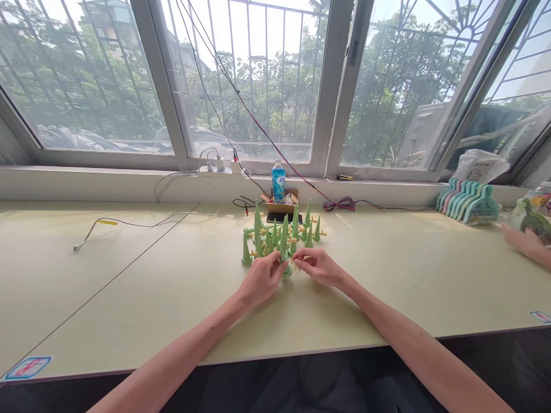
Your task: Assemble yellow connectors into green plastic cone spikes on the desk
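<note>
One green cone (pixel 283 253) is clamped in the left hand (pixel 262 279), presumably for steadiness, before the upright cluster (pixel 257 222), while the right hand (pixel 321 268) apparently pinches a yellow peg (pixel 294 264).

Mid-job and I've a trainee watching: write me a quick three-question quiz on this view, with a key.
1. True or false: the blue bottle is nearer the window than the cluster of green cones.
2. What does the left hand hold?
A. a cable
B. a green cone
C. the blue bottle
3. Fill in: another person's hand shows near the ___ edge of the picture.

Key: 1 true; 2 B; 3 right.
</note>
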`<state>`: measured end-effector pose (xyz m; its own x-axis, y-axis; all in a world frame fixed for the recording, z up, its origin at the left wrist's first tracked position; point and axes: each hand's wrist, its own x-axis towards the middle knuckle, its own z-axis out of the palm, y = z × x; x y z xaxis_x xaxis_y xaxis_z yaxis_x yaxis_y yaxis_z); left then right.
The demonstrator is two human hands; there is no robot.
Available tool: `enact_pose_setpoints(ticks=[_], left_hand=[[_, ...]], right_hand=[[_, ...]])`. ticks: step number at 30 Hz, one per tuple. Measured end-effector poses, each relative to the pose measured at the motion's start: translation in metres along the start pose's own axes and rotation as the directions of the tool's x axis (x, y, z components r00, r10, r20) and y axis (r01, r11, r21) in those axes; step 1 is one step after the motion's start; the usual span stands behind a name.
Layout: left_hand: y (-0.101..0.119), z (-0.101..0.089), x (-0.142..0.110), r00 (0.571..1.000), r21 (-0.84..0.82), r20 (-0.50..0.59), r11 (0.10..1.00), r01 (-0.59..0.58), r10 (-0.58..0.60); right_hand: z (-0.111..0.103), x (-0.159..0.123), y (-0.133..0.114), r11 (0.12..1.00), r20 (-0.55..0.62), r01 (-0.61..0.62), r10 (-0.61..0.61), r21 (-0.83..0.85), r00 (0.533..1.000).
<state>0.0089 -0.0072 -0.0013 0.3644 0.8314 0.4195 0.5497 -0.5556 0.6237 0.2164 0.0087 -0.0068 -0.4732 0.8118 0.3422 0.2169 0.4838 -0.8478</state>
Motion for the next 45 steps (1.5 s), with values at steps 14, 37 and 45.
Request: enact_pose_setpoints(ticks=[14,37,45], left_hand=[[0.0,0.0001,0.0,0.999,0.039,-0.007,0.999,-0.031,0.031],[-0.0005,0.0013,-0.0008,0.998,0.068,0.018,0.996,-0.06,0.059],[0.002,-0.0004,-0.0014,0.996,0.066,0.01,0.994,-0.088,0.087]], right_hand=[[-0.0004,-0.001,0.0058,0.998,0.023,0.022,-0.021,-0.067,1.0],[-0.0002,-0.0014,0.0009,0.993,0.03,0.03,-0.026,-0.113,0.999],[0.002,-0.0014,0.0007,0.997,0.027,0.027,-0.025,-0.076,0.999]])
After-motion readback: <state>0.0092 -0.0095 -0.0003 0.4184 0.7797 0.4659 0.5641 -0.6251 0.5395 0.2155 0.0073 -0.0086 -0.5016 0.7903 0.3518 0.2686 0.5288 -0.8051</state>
